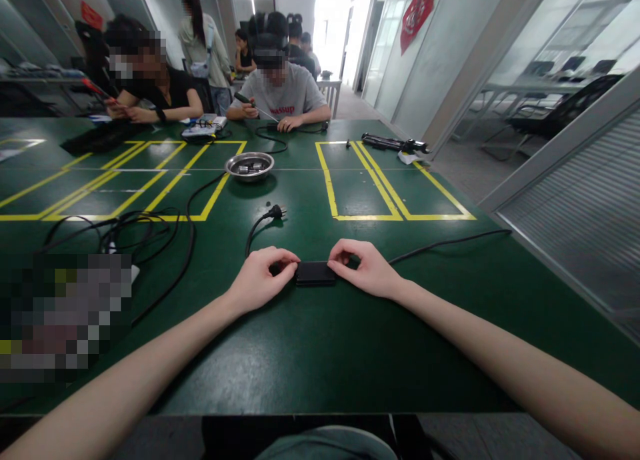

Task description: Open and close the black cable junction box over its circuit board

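A flat black power adapter lies on the green table right in front of me. My left hand pinches its left end, where a black cord leads up to a plug. My right hand pinches its right end with curled fingers, and a second black cable runs off to the right from there.
A metal bowl with small parts stands further back among yellow tape lines. Tangled black cables lie at the left. A black tool rests at the far right. Two people work across the table, with others behind them.
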A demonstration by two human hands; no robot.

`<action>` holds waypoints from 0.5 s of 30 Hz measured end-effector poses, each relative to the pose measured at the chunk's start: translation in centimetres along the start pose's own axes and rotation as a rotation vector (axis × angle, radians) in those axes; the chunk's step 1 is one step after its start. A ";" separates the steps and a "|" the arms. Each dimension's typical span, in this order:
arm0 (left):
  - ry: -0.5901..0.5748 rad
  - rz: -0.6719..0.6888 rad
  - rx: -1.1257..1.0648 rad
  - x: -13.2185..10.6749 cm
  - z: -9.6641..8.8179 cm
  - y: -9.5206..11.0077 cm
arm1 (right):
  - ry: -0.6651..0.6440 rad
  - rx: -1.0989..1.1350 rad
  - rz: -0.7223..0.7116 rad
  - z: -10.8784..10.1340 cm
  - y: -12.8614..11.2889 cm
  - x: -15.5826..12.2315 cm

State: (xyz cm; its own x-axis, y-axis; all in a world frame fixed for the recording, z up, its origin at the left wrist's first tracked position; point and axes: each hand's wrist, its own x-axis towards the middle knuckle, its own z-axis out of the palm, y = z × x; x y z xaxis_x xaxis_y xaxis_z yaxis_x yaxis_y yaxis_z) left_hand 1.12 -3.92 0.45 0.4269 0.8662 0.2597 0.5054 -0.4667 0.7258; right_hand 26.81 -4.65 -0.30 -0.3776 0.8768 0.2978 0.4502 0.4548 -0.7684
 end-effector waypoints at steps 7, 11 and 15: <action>-0.034 0.067 0.070 0.1 0.1 -0.2 | -0.003 -0.155 -0.184 0.1 -0.3 -0.1; -0.039 0.111 0.098 0.1 0.2 0.0 | -0.037 -0.245 -0.311 0.4 -0.6 -0.2; -0.027 0.165 0.156 0.0 0.4 -0.1 | -0.102 -0.302 -0.360 0.7 -0.8 -0.3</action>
State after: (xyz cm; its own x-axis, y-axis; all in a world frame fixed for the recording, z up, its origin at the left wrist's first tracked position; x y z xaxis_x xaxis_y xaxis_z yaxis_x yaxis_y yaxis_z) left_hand 1.38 -3.96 0.11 0.5325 0.7716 0.3479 0.5357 -0.6255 0.5672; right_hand 25.99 -5.39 -0.12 -0.6234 0.6423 0.4459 0.4855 0.7650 -0.4231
